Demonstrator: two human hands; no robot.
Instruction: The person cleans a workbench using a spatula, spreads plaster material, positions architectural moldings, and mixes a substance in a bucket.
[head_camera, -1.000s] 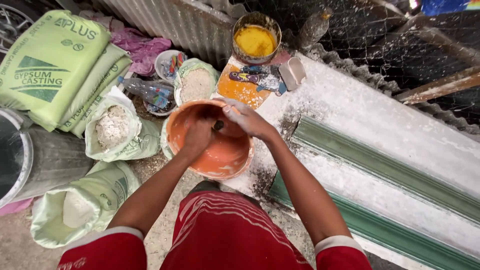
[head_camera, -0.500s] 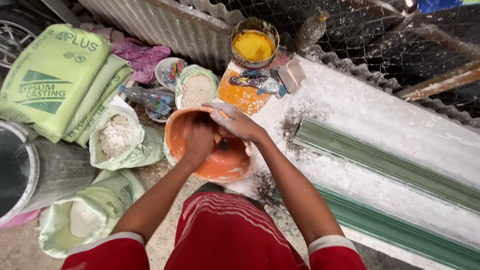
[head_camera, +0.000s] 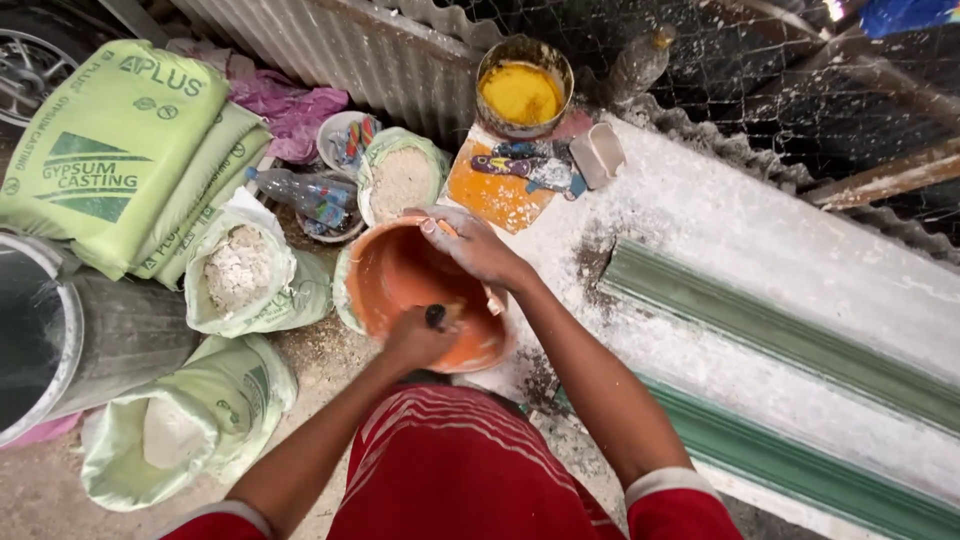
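Right now we judge the work in hand to be scraping or stirring inside the orange bowl (head_camera: 400, 285), which sits at the centre of the frame, its far side against the white-dusted counter (head_camera: 760, 250) and its near side over our red-clad lap. To do this well we should keep the bowl braced and tilted toward us, and work the tool along the inner wall in steady strokes so nothing spills over the low edge onto the ground.

Our left hand (head_camera: 420, 338) is clenched around a small dark-tipped tool (head_camera: 436, 316) at the lower rim of the bowl; how much of the tool lies below the fist we cannot tell. Our right hand (head_camera: 470, 245) lies over the upper right rim, fingers curled and powdered white, gripping the edge to steady it.

Left of the bowl stand open sacks of pale powder (head_camera: 240, 270), and a tin of yellow pigment (head_camera: 522, 90) sits at the top centre
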